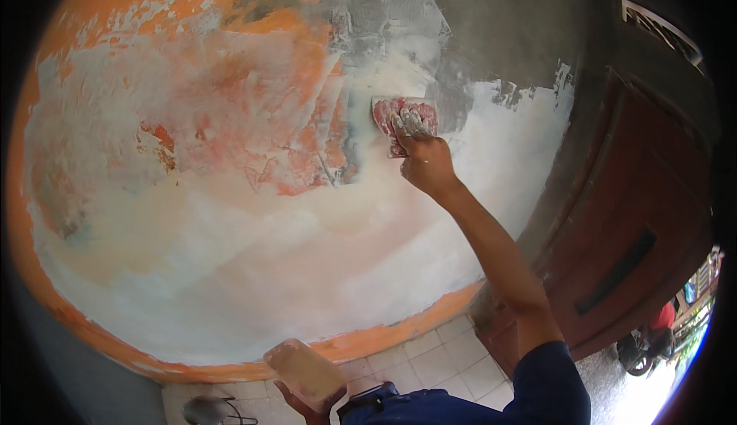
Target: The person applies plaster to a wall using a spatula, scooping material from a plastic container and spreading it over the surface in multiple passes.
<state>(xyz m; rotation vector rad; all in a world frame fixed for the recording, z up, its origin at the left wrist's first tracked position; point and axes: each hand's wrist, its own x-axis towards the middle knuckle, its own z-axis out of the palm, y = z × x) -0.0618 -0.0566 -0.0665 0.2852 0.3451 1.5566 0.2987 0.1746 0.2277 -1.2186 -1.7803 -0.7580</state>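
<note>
Up high on the wall (pixel 230 271), right hand (pixel 426 162) pressing a red scraper (pixel 404 122) flat against wet white filler, fingers (pixel 411 123) spread over its back, arm stretched up from lower right. Better kept at a shallow angle, with even pressure, feathering toward the grey edge. Low near the floor (pixel 453 363), left hand (pixel 307 408) gripping a tan board (pixel 305 373), mostly hidden beneath it.

You're out at a house entrance mid-renovation: an orange wall (pixel 92 10) half skimmed in white filler with bare grey plaster above, pale floor tiles (pixel 453 356) at its foot, a dark red-brown wooden door (pixel 637 218) beside it.
</note>
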